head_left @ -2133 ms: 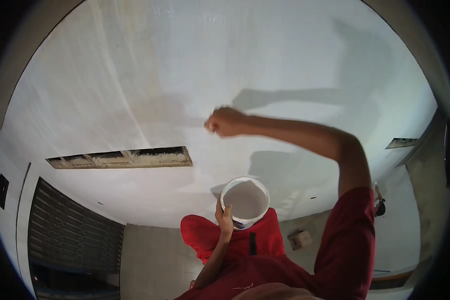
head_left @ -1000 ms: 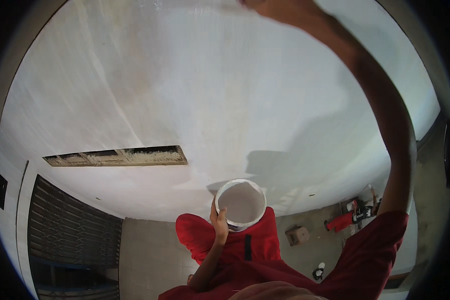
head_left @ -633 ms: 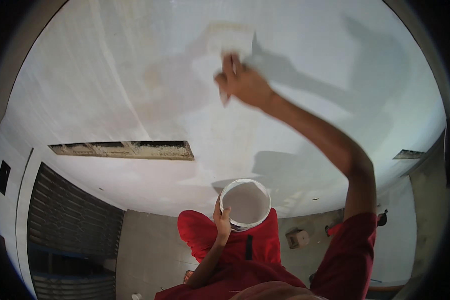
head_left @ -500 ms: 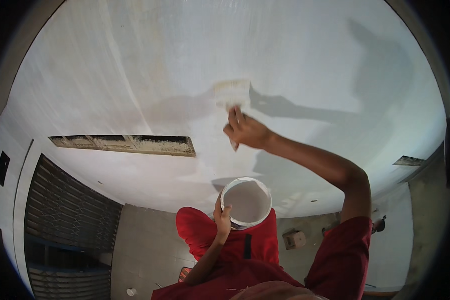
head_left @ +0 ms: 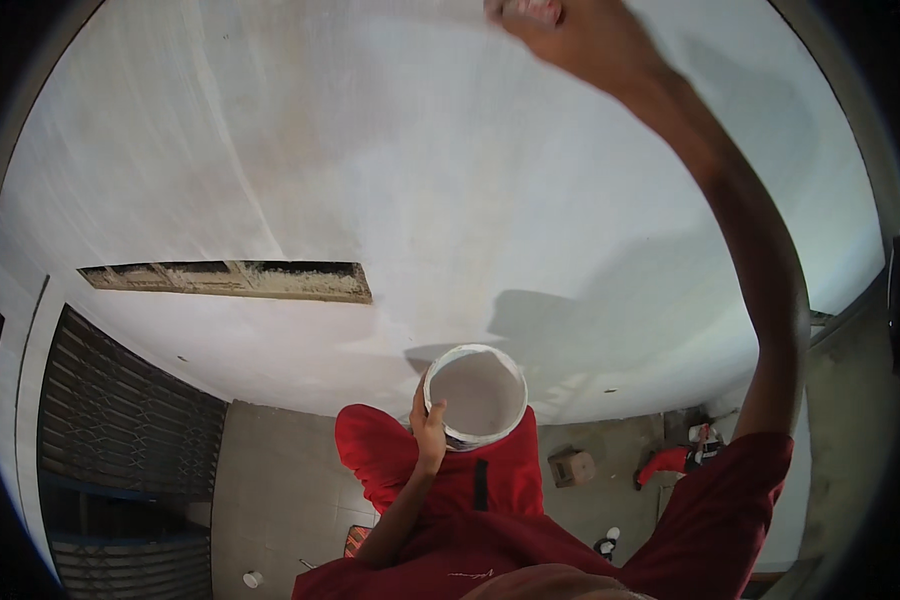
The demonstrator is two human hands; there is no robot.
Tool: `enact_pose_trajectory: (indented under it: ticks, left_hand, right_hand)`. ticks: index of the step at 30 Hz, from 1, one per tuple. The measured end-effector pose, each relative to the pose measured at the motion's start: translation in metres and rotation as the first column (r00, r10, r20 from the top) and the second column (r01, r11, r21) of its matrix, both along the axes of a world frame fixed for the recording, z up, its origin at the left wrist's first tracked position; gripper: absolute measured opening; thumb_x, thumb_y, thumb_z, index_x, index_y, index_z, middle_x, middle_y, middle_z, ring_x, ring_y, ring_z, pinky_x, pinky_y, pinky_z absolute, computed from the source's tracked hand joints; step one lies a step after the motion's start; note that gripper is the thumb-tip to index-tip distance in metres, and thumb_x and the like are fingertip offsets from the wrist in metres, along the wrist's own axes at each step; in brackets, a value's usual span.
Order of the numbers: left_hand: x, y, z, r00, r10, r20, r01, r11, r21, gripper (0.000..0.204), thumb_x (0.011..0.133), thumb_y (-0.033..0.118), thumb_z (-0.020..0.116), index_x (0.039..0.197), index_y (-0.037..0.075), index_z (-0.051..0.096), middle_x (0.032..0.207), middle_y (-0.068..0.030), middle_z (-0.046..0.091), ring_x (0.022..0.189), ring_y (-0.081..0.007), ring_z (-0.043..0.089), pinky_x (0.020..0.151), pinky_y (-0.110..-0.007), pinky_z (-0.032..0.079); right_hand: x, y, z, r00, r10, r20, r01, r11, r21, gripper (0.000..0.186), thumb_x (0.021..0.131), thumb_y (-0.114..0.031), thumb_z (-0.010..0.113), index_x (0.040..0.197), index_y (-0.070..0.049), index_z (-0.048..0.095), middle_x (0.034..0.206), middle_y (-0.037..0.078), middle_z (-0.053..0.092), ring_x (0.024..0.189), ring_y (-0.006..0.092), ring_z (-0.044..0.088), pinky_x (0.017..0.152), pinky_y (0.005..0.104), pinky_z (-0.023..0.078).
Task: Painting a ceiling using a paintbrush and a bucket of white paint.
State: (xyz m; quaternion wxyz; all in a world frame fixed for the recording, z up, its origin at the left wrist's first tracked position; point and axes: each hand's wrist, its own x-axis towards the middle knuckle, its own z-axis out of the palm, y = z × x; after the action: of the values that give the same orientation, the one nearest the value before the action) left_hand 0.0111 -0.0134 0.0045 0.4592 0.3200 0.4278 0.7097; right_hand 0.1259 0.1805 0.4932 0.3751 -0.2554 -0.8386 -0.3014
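My left hand [head_left: 428, 437] grips the near-left side of a round white paint bucket [head_left: 457, 440], thumb over the rim. Pale paint or whitewash shows inside, and the bucket is above my red-trousered lap. My right arm is stretched far up to the top edge of the head view. There my right hand [head_left: 582, 38] is closed around the paintbrush, whose bristles are cut off by the edge of the picture. In front of me rises a white wall [head_left: 410, 200] with streaky, uneven coating.
A long rough-edged slot [head_left: 230, 281] is cut into the wall at left. Below it stands a dark folding metal gate [head_left: 120, 410]. On the floor lie a brown box-like stool [head_left: 572, 467] and a small white cup [head_left: 253, 579]. Another person in red trousers [head_left: 667, 463] is at the lower right.
My right hand has swept the brush up the wall from mid-view to the top edge. The bucket stays in my left hand. More of the other person shows at the lower right.
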Motion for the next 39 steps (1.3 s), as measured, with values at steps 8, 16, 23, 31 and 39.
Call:
enact_pose_trajectory:
  ticks: [8,16,23,31,39]
  left_hand:
    - [-0.003,0.003,-0.004,1.0,-0.004,-0.013,0.004,1.0,0.012,0.056,0.084,0.0,0.049,0.14,-0.005,0.042,0.137,-0.016,0.05,0.127,-0.0243,0.047,0.108,-0.034,0.034]
    - [-0.001,0.003,-0.007,0.999,0.001,-0.045,0.001,0.998,0.062,0.057,0.084,-0.001,0.048,0.141,-0.005,0.041,0.138,-0.0155,0.05,0.127,-0.0235,0.047,0.107,-0.034,0.035]
    - [-0.001,0.001,-0.007,0.999,-0.033,0.004,0.033,0.999,0.022,0.056,0.086,0.0,0.048,0.141,-0.005,0.042,0.137,-0.0149,0.051,0.125,-0.0233,0.049,0.106,-0.033,0.036]
    - [-0.021,-0.01,-0.015,0.996,0.084,-0.022,-0.084,0.996,0.026,0.056,0.086,0.001,0.05,0.141,-0.005,0.041,0.136,-0.0154,0.051,0.125,-0.0239,0.048,0.108,-0.035,0.034]
    - [-0.001,-0.001,-0.004,1.0,0.002,-0.004,-0.002,1.0,0.011,0.059,0.083,0.002,0.047,0.141,-0.007,0.04,0.137,-0.0158,0.05,0.127,-0.0237,0.047,0.107,-0.034,0.034]
  right_hand:
    - [-0.01,0.027,-0.054,0.995,0.024,0.093,-0.051,0.951,0.305,0.014,0.079,-0.013,0.067,0.091,-0.009,0.062,0.087,0.007,0.067,0.077,0.0178,0.065,0.066,0.0302,0.053]
    - [-0.02,0.011,-0.276,0.82,0.049,0.57,-0.134,0.985,0.107,0.02,0.08,-0.025,0.063,0.085,-0.006,0.06,0.102,0.022,0.063,0.094,0.0312,0.066,0.068,0.0338,0.057]
    - [0.008,0.037,-0.206,0.97,0.227,-0.092,-0.228,0.702,-0.674,0.007,0.078,-0.006,0.059,0.078,-0.006,0.067,0.07,0.013,0.064,0.06,0.0284,0.06,0.06,0.0383,0.048]
    - [0.01,-0.006,0.007,0.975,0.216,-0.056,-0.2,0.956,0.216,0.01,0.076,0.008,0.061,0.078,-0.001,0.065,0.066,0.008,0.061,0.054,0.0142,0.055,0.045,0.0294,0.041]
    - [0.008,0.045,-0.085,0.997,-0.072,0.004,0.064,0.905,0.421,0.011,0.082,-0.011,0.064,0.093,-0.014,0.068,0.107,0.007,0.065,0.084,0.023,0.067,0.064,0.0341,0.056]
